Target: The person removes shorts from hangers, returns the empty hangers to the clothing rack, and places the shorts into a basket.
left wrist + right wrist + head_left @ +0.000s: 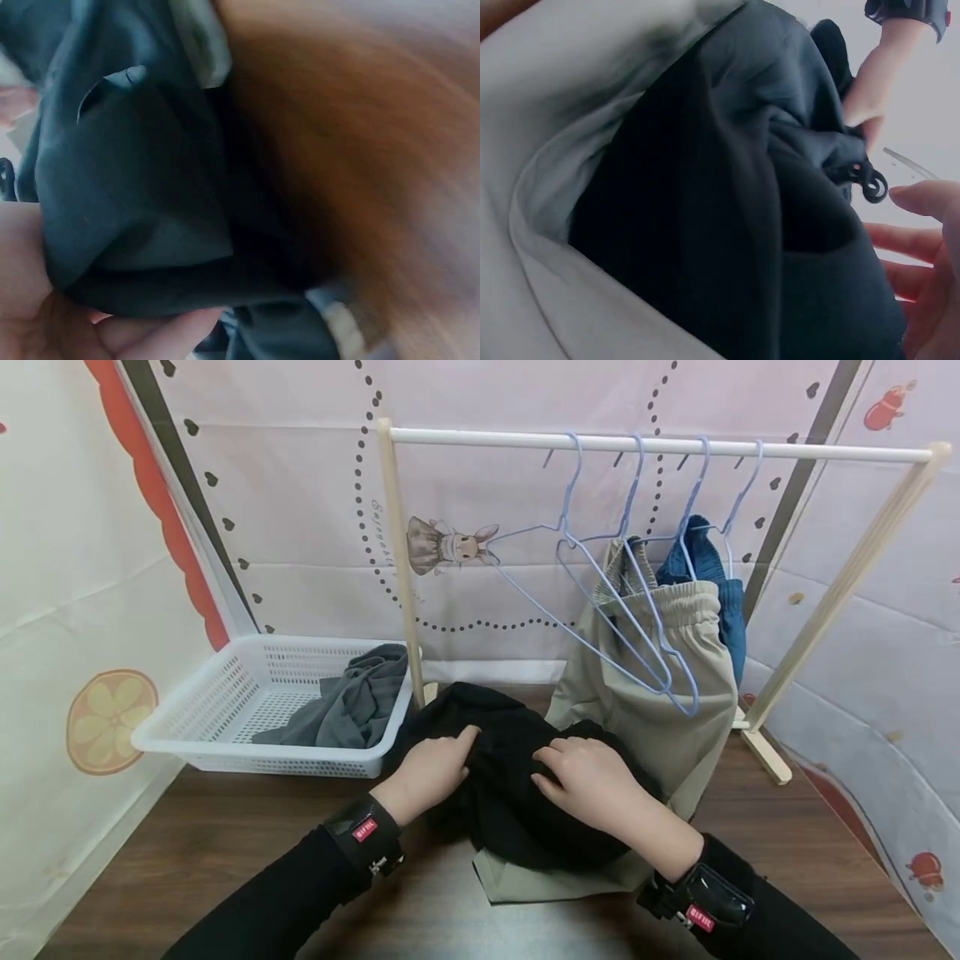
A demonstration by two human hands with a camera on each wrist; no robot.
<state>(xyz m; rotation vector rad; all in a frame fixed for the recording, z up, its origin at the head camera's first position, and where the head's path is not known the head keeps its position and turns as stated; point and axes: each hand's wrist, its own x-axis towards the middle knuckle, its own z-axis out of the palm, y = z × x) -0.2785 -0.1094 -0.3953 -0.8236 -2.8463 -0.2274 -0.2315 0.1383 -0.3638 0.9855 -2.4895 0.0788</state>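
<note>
A bunched black garment (517, 777) lies on the table between both hands; a small dark loop (874, 186) sticks out from it in the right wrist view. My left hand (435, 772) holds its left side, and in the left wrist view the fingers (161, 334) curl around a fold. My right hand (592, 777) touches the garment's right side. In the right wrist view its thumb (926, 199) stands apart from the fingers, whose tips are hidden behind the cloth. Beige trousers (637, 643) hang behind, their lower part lying beneath the black garment.
A rack with a white rail (480, 438) stands at the back. Two bare blue hangers (600, 577) hang left of the trousers, and a blue garment (731, 610) hangs behind them. At left, a white basket (202, 697) contains a grey garment (352, 702).
</note>
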